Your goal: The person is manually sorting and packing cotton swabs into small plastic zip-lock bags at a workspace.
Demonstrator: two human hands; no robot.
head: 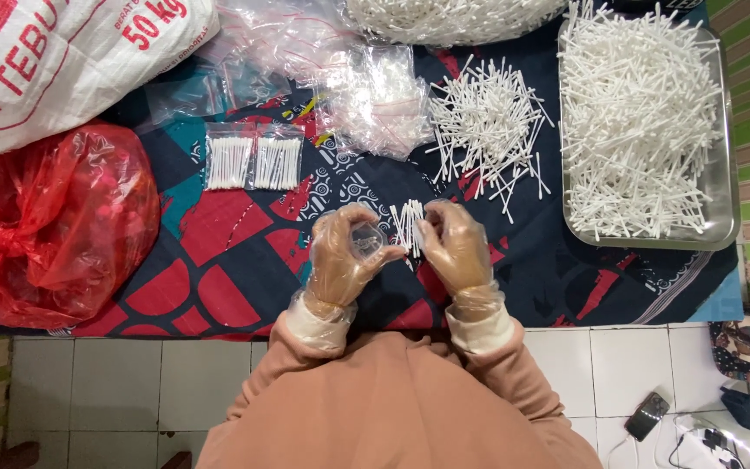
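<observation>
Both hands wear thin clear plastic gloves. My left hand (345,254) holds a small clear plastic bag (365,238) at its mouth. My right hand (453,245) grips a small bundle of white cotton swabs (406,227), held just to the right of the bag. Both hands hover over a dark patterned cloth (236,252) in front of me.
A loose pile of swabs (490,130) lies on the cloth; a metal tray (726,221) heaped with swabs sits right. Two filled small packets (253,158), a stack of empty clear bags (379,100), a red plastic bag (49,226) and a white sack (54,61) lie left. A phone (647,415) rests on the tiles.
</observation>
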